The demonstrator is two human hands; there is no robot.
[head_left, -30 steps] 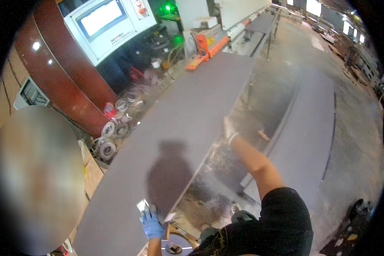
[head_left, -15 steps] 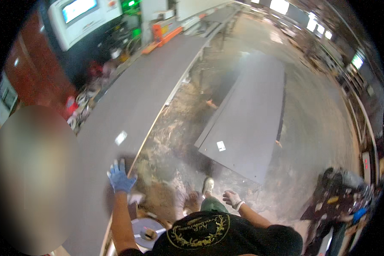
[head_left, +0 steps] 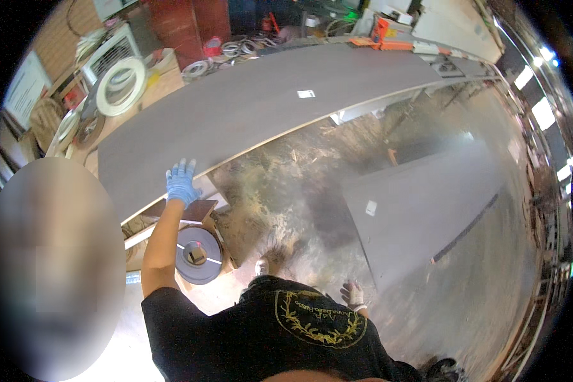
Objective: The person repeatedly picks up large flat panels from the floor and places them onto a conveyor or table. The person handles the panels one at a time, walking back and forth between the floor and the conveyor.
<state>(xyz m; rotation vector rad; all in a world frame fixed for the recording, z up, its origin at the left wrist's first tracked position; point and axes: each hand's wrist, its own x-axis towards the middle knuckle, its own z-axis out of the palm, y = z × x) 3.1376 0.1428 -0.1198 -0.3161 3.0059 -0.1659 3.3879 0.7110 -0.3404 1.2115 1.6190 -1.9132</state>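
My left hand [head_left: 183,184], in a blue glove, lies with fingers spread on the edge of a long grey board [head_left: 235,108]. A small white label [head_left: 306,94] sits on this board farther along. Low over the floor, my right hand [head_left: 353,295] hangs in a pale glove, its fingers apart and holding nothing. Close to it, a second large grey board [head_left: 420,197] rests low down, with its own white label [head_left: 370,207]. Below my left hand is a thick grey coil of banding [head_left: 202,270], next to my forearm.
Pale banding rolls [head_left: 121,86] stand at the far left, with smaller rolls [head_left: 197,69] behind the long board. An orange machine part [head_left: 381,32] sits by the board's far end. The concrete floor [head_left: 286,184] runs between the two boards. A blurred oval hides the lower left.
The view has swung left, so the boards appear turned and shifted right. My left hand remains on the long board, now by its near end. My right hand's fingers have spread.
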